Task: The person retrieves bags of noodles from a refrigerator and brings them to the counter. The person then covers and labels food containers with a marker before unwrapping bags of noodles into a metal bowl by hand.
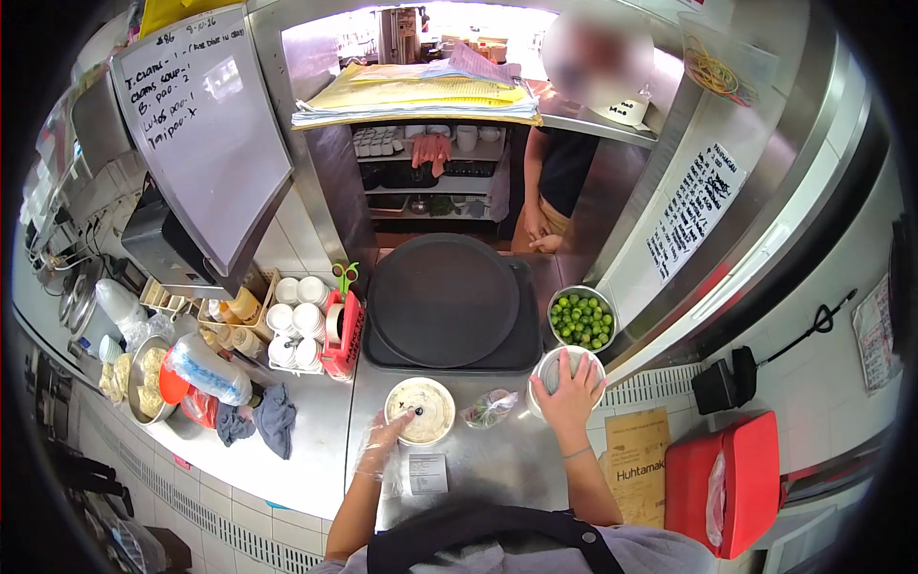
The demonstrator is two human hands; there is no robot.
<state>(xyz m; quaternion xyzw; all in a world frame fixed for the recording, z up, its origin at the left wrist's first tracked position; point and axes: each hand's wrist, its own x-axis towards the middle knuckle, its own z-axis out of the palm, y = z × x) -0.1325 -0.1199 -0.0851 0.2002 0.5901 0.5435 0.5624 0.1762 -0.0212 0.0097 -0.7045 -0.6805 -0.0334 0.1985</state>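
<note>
My left hand (383,442), with thin clear plastic about it, grips the near left rim of a round white tub (432,389), thumb over the top. The tub has a pale, smeared top with dark marks. My right hand (570,395) lies with fingers spread on top of a second round white tub (538,404) at the counter's right edge. Between the two tubs sits a small clear plastic bag (490,409) with something green and reddish inside. A printed receipt (427,474) lies just below the left tub.
Stacked black trays (445,301) fill the counter ahead. A metal bowl of green limes (581,320) stands right, above a red bin (732,488) and cardboard (638,464). Left are white cups (298,320), a red holder (342,344) and cloths (274,421). Another person (555,187) stands beyond the hatch.
</note>
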